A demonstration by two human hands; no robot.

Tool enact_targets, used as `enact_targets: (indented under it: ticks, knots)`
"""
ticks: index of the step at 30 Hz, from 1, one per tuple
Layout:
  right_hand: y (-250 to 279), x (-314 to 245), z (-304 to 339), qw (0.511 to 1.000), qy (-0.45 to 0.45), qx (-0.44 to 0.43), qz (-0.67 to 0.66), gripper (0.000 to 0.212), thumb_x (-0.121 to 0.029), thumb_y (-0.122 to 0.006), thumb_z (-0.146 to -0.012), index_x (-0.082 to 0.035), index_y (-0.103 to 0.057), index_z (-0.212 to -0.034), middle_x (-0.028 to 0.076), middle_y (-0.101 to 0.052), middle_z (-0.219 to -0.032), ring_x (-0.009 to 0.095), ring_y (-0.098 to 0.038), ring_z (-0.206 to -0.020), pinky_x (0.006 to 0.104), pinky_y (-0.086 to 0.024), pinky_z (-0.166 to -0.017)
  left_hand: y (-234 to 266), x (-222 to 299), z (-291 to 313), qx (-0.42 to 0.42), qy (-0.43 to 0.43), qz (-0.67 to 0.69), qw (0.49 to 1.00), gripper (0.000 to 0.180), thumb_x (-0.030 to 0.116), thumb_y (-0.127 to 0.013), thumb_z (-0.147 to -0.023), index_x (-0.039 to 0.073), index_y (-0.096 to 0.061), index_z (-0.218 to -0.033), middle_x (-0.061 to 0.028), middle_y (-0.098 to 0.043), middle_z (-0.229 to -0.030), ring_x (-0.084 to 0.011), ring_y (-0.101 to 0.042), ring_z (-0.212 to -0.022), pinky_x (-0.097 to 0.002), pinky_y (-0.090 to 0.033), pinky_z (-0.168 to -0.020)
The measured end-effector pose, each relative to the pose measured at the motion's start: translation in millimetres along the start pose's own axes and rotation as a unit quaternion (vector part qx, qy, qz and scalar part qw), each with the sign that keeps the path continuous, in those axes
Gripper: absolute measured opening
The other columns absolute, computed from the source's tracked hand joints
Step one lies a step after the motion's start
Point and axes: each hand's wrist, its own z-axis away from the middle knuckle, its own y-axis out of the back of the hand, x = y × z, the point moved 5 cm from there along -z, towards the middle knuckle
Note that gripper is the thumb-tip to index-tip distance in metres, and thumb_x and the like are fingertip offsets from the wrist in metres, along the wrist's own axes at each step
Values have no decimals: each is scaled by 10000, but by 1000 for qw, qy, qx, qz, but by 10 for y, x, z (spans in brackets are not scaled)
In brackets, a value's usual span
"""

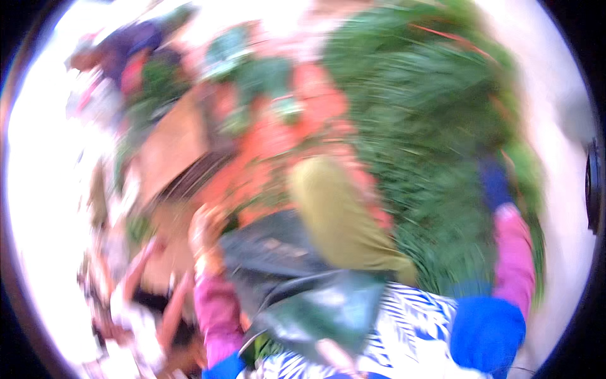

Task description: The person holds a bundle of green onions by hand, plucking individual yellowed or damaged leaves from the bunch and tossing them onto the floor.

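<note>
A large heap of long, thin green leaves [429, 126] fills the right side, banded in places by a reddish strip. At its right edge is my right hand [495, 183] in a dark blue glove, against the leaves; its fingers are smeared by motion. My left hand [208, 230], bare, is at left of centre beside a dark sheet or apron [271, 252] over my lap. Blur hides the left fingers and whether they hold anything. Some loose greens [268, 183] lie just beyond that hand.
A brown box [173, 148] stands at the left. Bundles of green leaves [265, 79] lie on a red-orange surface [315, 95] ahead. A person [136, 322] reaches in at lower left; another person [129, 47] is at the far left.
</note>
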Motion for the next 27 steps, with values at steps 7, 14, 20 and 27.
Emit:
enact_targets:
  ticks: [7, 14, 20, 27]
  knots:
    - [-118, 759, 445, 946, 16, -258, 196, 915, -280, -722, -589, -37, -331, -1380, 230, -336, -1408, 385, -291, -1320, 465, -192, -1113, -304, -193, 806, 89, -24, 44, 995, 391, 130, -617, -873, 47, -510, -1240, -118, -670, -976, -194, -661, -809, -290, -517, -729]
    - [-59, 779, 461, 925, 43, -329, 185, 923, -301, -742, -554, -28, -366, -1352, 237, -368, -1378, 388, -323, -1296, 468, -210, -1101, -251, -576, 1232, 160, -38, 77, 983, 344, 101, -611, -868, 32, -553, -1200, -131, -668, -955, -192, -661, -800, -274, -522, -746]
    - [160, 743, 596, 930, 17, -334, 151, 932, -319, -760, -524, -19, -396, -1327, 243, -396, -1352, 390, -351, -1274, 470, -226, -1091, -334, -467, 1160, 111, -64, 116, 985, 332, 87, -597, -879, 11, -549, -1199, -121, -667, -949, -185, -651, -823, -293, -521, -786]
    - [1723, -299, -25, 984, -20, 87, -152, 655, -245, -748, -625, -6, -529, -1194, 172, -599, -1134, 310, -561, -1073, 406, -434, -929, -745, -444, 885, -76, -79, 37, 993, 515, 76, -643, -853, 4, -429, -1317, -141, -611, -1102, -173, -615, -932, -309, -498, -850]
